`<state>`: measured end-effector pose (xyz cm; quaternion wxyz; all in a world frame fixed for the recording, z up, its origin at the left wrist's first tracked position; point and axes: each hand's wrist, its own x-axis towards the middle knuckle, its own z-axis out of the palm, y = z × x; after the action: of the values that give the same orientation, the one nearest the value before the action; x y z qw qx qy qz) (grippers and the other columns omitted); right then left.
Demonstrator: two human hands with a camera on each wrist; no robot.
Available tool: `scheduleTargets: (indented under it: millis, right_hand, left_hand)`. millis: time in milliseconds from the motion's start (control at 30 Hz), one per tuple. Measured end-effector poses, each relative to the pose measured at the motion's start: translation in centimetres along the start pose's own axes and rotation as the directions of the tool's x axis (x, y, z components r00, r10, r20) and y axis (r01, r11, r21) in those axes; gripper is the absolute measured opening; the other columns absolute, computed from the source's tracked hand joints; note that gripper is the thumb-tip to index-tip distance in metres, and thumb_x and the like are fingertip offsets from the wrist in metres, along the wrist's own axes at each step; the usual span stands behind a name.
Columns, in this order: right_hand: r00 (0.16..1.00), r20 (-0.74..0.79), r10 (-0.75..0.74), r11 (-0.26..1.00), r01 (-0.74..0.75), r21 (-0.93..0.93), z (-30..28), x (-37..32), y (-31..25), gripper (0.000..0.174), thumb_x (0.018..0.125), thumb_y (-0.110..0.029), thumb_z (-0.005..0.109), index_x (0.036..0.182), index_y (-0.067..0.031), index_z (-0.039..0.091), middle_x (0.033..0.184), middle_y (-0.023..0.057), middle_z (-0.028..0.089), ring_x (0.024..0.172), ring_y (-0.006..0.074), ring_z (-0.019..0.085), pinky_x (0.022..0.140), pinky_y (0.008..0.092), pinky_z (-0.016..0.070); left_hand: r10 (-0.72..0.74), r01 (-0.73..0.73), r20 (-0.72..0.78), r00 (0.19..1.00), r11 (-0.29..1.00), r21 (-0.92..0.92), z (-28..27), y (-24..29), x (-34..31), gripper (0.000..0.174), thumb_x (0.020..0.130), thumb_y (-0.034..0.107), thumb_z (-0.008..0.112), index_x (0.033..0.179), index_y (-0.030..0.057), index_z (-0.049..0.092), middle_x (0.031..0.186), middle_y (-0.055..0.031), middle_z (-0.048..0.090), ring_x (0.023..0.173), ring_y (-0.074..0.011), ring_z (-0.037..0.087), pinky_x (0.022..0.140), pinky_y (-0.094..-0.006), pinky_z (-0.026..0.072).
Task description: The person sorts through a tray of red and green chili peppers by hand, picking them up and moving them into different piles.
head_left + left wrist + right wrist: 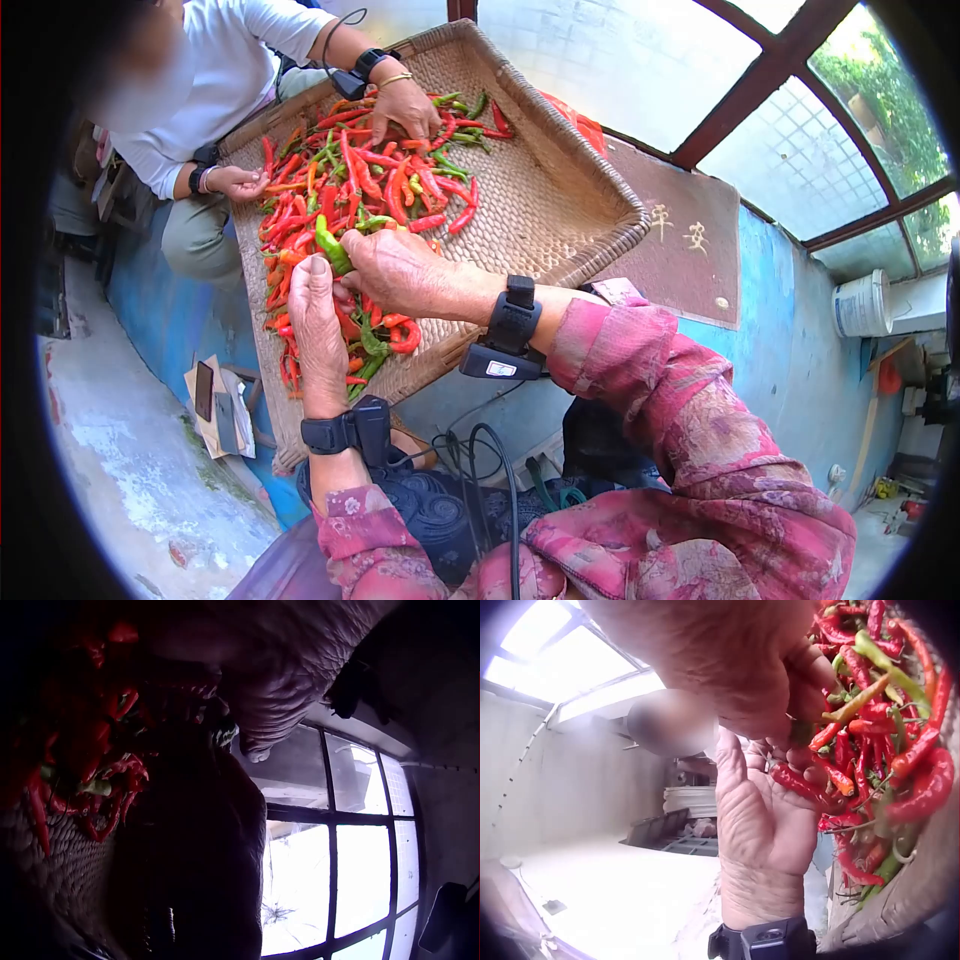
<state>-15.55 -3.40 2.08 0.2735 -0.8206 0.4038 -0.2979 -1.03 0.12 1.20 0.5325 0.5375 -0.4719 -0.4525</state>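
My left hand [322, 325] is raised at the near left of a heap of chili peppers [400, 190], thumb up. In the right wrist view a red chili pepper [802, 785] lies across its curled fingers. My right hand [400, 272] meets it from the right, fingertips bent close to the left thumb. A green chili pepper [330, 246] shows at the right fingertips, which appear to pinch it; part of it is hidden. The left wrist view is dark, with red peppers [94, 750] at its left.
The heap lies in a large woven basket tray [560, 215] with raised sides. Across it sits another person, whose one hand [408, 108] reaches into the peppers and whose other hand [240, 183] is at the rim. Cables [480, 450] hang near my lap. Windows [620, 70] stand beyond.
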Motion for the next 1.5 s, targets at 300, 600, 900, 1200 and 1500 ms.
scheduleTargets:
  millis: [300,600,900,1200,1500]
  right_hand:
    - [0.979,-0.179,-0.103,0.982,0.128,0.137,1.3,-0.3,-0.7,0.031,0.071,-0.011,0.066,0.095,-0.0023,0.048,0.080,0.0191,0.060,0.079,0.0369,0.060,0.067,0.0445,0.0467]
    - [0.994,-0.089,-0.067,0.980,0.083,0.182,1.1,0.0,-1.5,0.024,0.076,-0.009,0.060,0.095,0.0000,0.049,0.072,0.0189,0.059,0.072,0.0383,0.060,0.061,0.0451,0.0468]
    - [0.998,0.011,0.065,0.903,-0.064,0.425,1.0,0.1,-1.0,0.023,0.083,-0.019,0.061,0.087,0.0032,0.056,0.075,0.0157,0.062,0.070,0.0204,0.062,0.063,0.0335,0.0475]
    - [0.988,0.063,-0.140,0.944,0.114,0.309,-1.5,0.6,-1.4,0.019,0.086,-0.018,0.056,0.090,0.0012,0.057,0.066,0.0131,0.056,0.061,0.0241,0.058,0.056,0.0361,0.0443]
    - [0.942,-0.303,0.142,0.966,-0.065,0.252,-7.1,2.0,1.6,0.025,0.088,-0.024,0.056,0.092,0.0002,0.059,0.067,0.0051,0.057,0.059,0.0101,0.054,0.054,0.0270,0.0459]
  left_hand:
    - [0.096,-0.110,-0.147,0.985,0.990,-0.091,1.4,0.6,-0.2,0.027,0.089,0.026,0.060,0.103,0.0036,0.055,0.084,0.0029,0.055,0.065,-0.0041,0.046,0.056,-0.0175,0.0369]
    - [-0.154,0.065,-0.230,0.961,0.934,-0.352,-0.3,1.6,0.0,0.014,0.087,0.023,0.061,0.092,0.0116,0.055,0.072,0.0052,0.051,0.057,-0.0030,0.041,0.049,-0.0181,0.0330]
    - [-0.100,0.095,0.017,0.995,0.857,-0.506,-0.2,1.3,-0.6,0.015,0.086,0.021,0.063,0.094,0.0110,0.057,0.073,0.0063,0.053,0.057,-0.0011,0.041,0.049,-0.0177,0.0326]
    - [-0.282,0.138,-0.056,0.958,0.621,-0.772,-1.8,0.3,-0.3,0.022,0.089,0.032,0.056,0.089,0.0103,0.055,0.073,0.0018,0.053,0.055,-0.0075,0.042,0.047,-0.0222,0.0331]
    - [-0.270,0.039,-0.187,0.945,0.658,-0.752,-3.1,0.1,0.0,0.017,0.091,0.024,0.053,0.083,0.0087,0.054,0.068,0.0019,0.050,0.054,-0.0081,0.044,0.046,-0.0229,0.0359]
